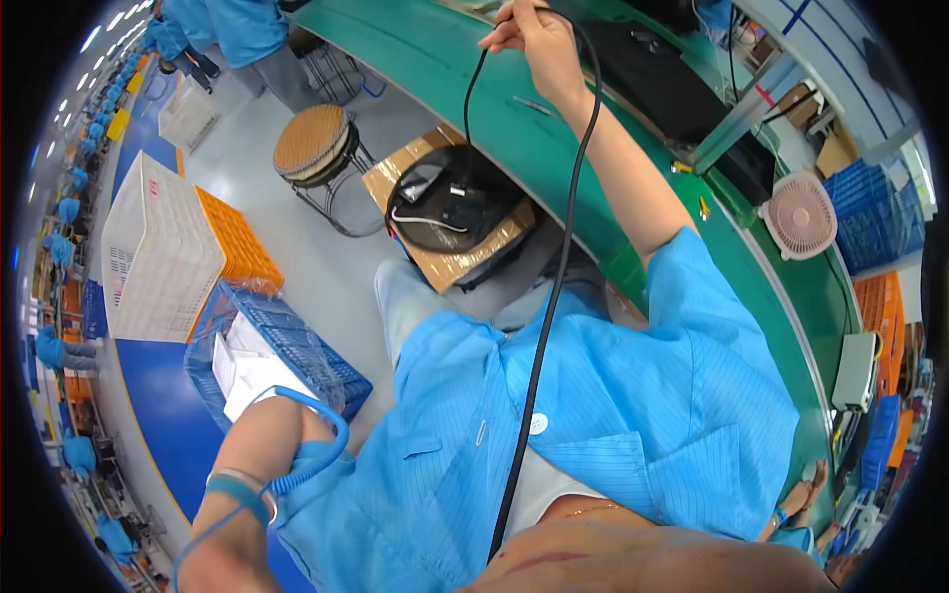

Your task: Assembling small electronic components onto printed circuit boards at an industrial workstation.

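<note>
My right hand (pixel 534 32) is raised over the far part of the green bench, its fingers closed around a black cable (pixel 568 222). One side of the cable drops to a round black seat (pixel 425 222) on a stool, where small dark devices (pixel 460 208) and a short white cord (pixel 435 223) lie. The other side hangs down across the front of my blue jacket. At the lower left my left hand (pixel 222 568) is cut off by the picture's edge, and its fingers do not show. A teal wrist strap (pixel 237 491) with a coiled blue cord (pixel 314 474) is around that wrist.
The green bench (pixel 415 44) curves along my right, with a pink fan (pixel 801 215) on it. Brown cardboard (pixel 395 178) lies under the round seat. A woven-top stool (pixel 311 143), a white crate (pixel 158 257) and a blue basket (pixel 336 366) of white pieces stand left. Other people work nearby.
</note>
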Tool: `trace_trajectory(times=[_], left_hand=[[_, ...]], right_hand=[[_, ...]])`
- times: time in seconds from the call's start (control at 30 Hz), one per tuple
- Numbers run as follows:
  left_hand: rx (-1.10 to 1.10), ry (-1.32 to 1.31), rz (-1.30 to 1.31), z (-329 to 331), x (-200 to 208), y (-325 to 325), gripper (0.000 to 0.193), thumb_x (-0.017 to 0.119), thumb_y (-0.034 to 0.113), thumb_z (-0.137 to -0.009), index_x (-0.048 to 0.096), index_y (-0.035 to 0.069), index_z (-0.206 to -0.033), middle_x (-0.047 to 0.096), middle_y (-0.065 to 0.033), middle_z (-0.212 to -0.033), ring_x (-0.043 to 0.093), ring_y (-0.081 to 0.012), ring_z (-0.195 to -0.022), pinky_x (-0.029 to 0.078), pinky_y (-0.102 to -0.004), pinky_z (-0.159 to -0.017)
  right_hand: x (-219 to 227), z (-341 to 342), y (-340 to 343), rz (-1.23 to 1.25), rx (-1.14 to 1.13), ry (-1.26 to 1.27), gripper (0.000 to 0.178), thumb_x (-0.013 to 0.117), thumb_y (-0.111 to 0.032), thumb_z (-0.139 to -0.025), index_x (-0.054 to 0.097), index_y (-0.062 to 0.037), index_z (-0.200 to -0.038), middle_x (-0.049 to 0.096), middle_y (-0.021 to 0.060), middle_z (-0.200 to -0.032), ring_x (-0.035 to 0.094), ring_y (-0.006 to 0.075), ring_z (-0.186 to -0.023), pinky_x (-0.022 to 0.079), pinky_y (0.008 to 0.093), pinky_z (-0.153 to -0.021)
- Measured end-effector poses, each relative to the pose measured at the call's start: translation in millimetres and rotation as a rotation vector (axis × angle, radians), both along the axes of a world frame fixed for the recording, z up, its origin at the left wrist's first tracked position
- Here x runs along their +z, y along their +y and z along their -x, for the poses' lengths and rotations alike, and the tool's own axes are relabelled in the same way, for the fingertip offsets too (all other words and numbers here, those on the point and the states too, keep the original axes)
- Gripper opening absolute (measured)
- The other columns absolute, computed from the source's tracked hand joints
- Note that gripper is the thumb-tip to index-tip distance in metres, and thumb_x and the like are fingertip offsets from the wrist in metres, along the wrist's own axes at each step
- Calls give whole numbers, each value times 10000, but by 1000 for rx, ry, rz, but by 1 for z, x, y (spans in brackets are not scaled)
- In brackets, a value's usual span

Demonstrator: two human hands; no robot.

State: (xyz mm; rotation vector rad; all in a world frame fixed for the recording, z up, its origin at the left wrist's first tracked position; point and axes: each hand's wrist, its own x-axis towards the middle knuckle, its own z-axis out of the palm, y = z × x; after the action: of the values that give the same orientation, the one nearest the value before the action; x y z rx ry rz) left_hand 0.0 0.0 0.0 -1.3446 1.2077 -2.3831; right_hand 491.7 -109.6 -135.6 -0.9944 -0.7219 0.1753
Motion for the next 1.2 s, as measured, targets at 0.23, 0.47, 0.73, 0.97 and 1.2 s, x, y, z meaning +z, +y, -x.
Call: trace_trajectory(times=[0.23,0.47,0.73,0.97,1.2], left_hand=[[-399,194,179,-47,-35,64,445,569,495,-961,474,60,-955,476,-72,-674,506,-189,-496,434,-312,-369],[-194,1575,1055,-165,-155,79,363,536,90,-991,540,23,-1348,653,-89,-1073,561,-119,-912,467,-242,-812],[13,1914,1163,-212,-276,93,191,611,120,-959,723,0,-1058,716,-61,-871,616,-103,-759,498,-255,-707],[-263,2713,715,-218,-380,45,161,637,141,-932,719,6,-963,684,-27,-845,597,-110,-767,494,-264,-690],[-562,2940,359,-278,-440,-60,186,567,112,-955,679,3,-854,671,-35,-785,578,-97,-665,474,-253,-609]], right_hand=[[-8,19,17,271,-31,-411,286,490,-254,-1017,601,-7,-924,650,83,-792,623,155,-788,498,296,-732],[-133,32,19,917,-182,-1367,163,613,-68,-820,576,-62,-978,597,127,-888,599,336,-913,491,408,-794],[-147,63,-12,1110,-403,-1572,540,507,-94,-870,469,-45,-1407,631,84,-913,597,255,-925,470,371,-772],[-112,123,-104,941,-599,-1117,531,569,1,-777,531,-9,-1306,588,130,-883,573,318,-868,472,411,-770],[-212,257,-179,1039,-104,-512,299,636,-100,-858,621,-55,-1154,646,170,-944,647,337,-890,528,420,-780]])
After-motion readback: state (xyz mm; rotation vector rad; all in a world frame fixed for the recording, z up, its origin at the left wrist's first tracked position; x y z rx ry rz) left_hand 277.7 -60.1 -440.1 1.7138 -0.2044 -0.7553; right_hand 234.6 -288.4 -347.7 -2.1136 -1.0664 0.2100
